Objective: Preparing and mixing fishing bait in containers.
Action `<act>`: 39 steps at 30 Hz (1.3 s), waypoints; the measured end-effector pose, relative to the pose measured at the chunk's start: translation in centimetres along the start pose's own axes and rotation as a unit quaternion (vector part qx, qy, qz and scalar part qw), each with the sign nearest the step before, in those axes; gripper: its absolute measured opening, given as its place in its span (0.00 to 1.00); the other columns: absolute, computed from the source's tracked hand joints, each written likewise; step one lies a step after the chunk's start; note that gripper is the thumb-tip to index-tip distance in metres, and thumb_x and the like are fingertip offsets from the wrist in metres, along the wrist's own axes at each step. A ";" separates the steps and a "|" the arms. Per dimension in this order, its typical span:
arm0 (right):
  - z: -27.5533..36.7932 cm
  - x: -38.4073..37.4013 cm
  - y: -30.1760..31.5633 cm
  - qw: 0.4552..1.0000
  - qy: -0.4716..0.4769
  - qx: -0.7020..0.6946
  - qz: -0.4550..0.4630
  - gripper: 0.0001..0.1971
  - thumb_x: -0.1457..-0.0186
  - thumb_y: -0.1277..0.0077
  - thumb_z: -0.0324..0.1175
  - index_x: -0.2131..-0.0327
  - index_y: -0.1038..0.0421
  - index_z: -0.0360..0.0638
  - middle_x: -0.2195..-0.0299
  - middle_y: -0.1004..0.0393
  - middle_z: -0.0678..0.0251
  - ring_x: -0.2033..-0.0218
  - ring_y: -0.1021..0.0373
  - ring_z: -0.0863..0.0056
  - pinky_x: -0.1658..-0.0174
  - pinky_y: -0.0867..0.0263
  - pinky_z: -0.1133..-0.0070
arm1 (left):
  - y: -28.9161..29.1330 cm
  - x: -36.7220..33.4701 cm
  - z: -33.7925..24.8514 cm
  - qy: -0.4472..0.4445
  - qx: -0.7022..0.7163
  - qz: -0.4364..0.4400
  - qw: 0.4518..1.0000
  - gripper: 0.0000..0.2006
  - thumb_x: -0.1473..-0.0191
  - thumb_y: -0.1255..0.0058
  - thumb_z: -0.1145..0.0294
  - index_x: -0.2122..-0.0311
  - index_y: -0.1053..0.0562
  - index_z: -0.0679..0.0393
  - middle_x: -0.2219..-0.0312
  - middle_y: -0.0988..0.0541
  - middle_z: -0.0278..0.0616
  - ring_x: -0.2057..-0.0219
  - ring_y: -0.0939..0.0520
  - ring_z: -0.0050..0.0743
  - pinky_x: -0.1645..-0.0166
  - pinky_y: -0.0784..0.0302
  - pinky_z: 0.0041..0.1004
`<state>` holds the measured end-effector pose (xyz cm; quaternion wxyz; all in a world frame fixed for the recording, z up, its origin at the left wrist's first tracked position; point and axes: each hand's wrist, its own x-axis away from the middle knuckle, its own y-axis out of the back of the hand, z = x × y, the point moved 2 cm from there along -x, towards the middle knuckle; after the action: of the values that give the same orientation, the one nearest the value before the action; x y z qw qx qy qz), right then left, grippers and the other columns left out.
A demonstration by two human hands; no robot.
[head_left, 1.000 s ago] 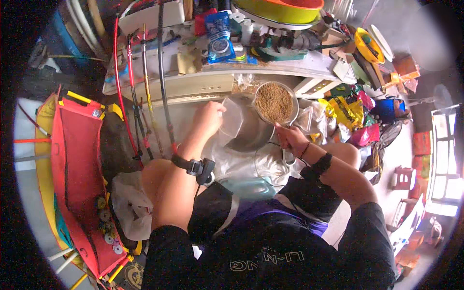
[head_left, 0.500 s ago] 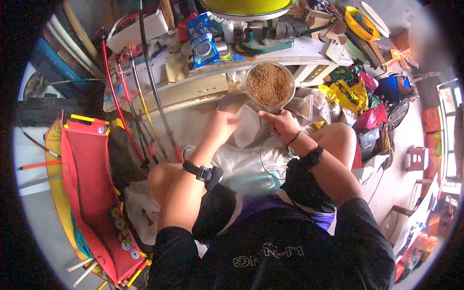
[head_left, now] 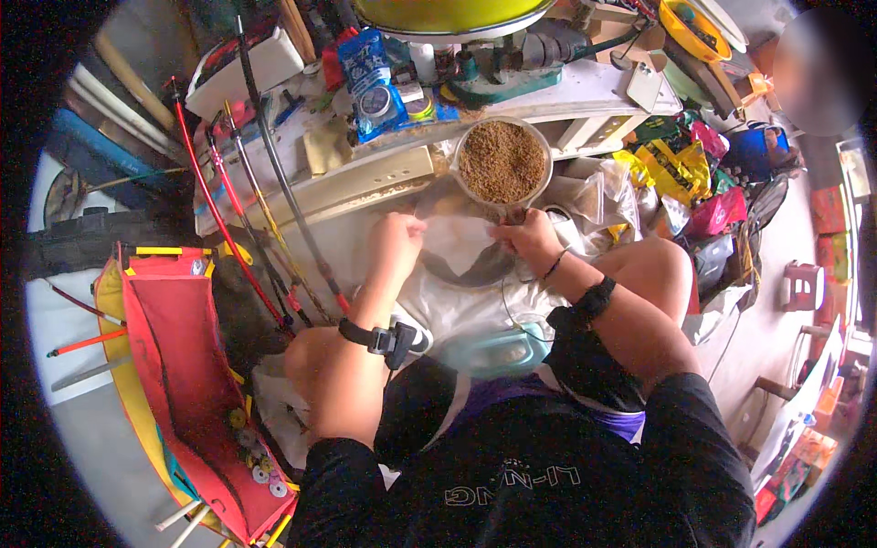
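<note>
A small, whitish see-through plastic bag (head_left: 454, 239) is stretched between my two hands, over a round dark-rimmed basin (head_left: 484, 271). My left hand (head_left: 398, 245) pinches its left edge with closed fingers. On the other side, my right hand (head_left: 532, 239) is closed on the bag's right edge, thumb uppermost. Just beyond my right hand stands a round clear-walled bowl (head_left: 548, 146) filled with brown grains (head_left: 501, 163). Whether my right fingers also touch the bowl is hidden. Below the basin, a pale teal plastic item (head_left: 498, 350) lies between my legs.
A cluttered bench (head_left: 566, 99) runs across the far side, bearing a blue packet (head_left: 373, 87) and a green machine (head_left: 502, 80). Several fishing rods (head_left: 297, 219) lean at the left, beside an open red bag (head_left: 174, 338). Plastic bags (head_left: 671, 173) pile up at the right.
My left hand has moved left and slightly down, drawing the plastic bag wider. My right hand has barely moved. The whole view has shifted a little.
</note>
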<state>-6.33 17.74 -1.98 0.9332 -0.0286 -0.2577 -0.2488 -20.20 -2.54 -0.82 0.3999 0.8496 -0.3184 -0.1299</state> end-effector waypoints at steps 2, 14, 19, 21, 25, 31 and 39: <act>-0.2 -0.3 0.0 0.999 -0.012 0.038 0.008 0.06 0.58 0.41 0.26 0.74 0.27 0.37 0.78 0.27 0.71 0.81 0.32 0.82 0.77 0.36 0.80 | -0.1 0.0 0.3 0.024 -0.075 0.023 0.997 0.09 0.58 0.45 0.78 0.68 0.20 0.59 0.73 0.19 0.47 0.72 0.17 0.35 0.64 0.22 0.29; 0.5 0.0 0.1 1.000 -0.005 0.017 0.025 0.10 0.54 0.38 0.31 0.71 0.27 0.37 0.79 0.27 0.71 0.83 0.34 0.82 0.79 0.38 0.80 | -2.5 -0.5 -1.2 0.141 0.410 0.098 0.896 0.11 0.49 0.46 0.80 0.59 0.24 0.65 0.69 0.20 0.39 0.71 0.20 0.22 0.64 0.23 0.21; 1.1 0.5 1.0 1.000 -0.027 0.001 0.016 0.13 0.46 0.44 0.39 0.73 0.29 0.38 0.82 0.31 0.72 0.85 0.37 0.83 0.82 0.40 0.81 | -2.1 -0.6 -0.1 0.178 0.419 0.051 0.889 0.10 0.49 0.46 0.80 0.59 0.24 0.67 0.70 0.20 0.39 0.71 0.21 0.21 0.65 0.23 0.22; 1.3 0.9 1.4 0.999 -0.043 -0.009 0.013 0.17 0.43 0.47 0.43 0.75 0.30 0.38 0.84 0.33 0.74 0.86 0.37 0.83 0.83 0.42 0.81 | -2.0 -0.7 0.3 0.183 0.426 0.037 0.885 0.10 0.49 0.46 0.80 0.59 0.24 0.67 0.70 0.20 0.39 0.71 0.20 0.21 0.66 0.23 0.22; 1.5 1.8 2.8 0.996 -0.046 0.069 0.023 0.16 0.41 0.49 0.42 0.76 0.30 0.39 0.83 0.31 0.71 0.86 0.38 0.82 0.83 0.42 0.81 | -2.0 -1.1 0.6 0.170 0.422 0.006 0.891 0.09 0.50 0.46 0.80 0.61 0.24 0.65 0.72 0.20 0.38 0.73 0.20 0.23 0.66 0.23 0.22; 0.3 1.9 4.4 0.998 -0.002 0.023 0.055 0.20 0.41 0.52 0.44 0.77 0.27 0.37 0.86 0.29 0.70 0.86 0.33 0.82 0.81 0.38 0.81 | -2.5 -1.8 1.1 0.110 0.206 -0.031 0.972 0.10 0.54 0.45 0.81 0.63 0.23 0.68 0.75 0.19 0.41 0.76 0.19 0.22 0.69 0.23 0.22; -0.4 2.2 4.9 0.993 0.008 0.103 0.058 0.16 0.41 0.52 0.41 0.76 0.27 0.38 0.87 0.30 0.71 0.87 0.34 0.81 0.82 0.39 0.80 | -3.1 -2.8 1.5 0.062 0.168 -0.054 0.982 0.11 0.56 0.46 0.81 0.63 0.23 0.69 0.75 0.18 0.44 0.77 0.19 0.25 0.70 0.23 0.23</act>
<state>-2.20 20.95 -0.89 0.9460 0.0554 -0.2723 -0.1669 -21.69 -0.15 -4.19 0.2625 0.9272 -0.2637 -0.0432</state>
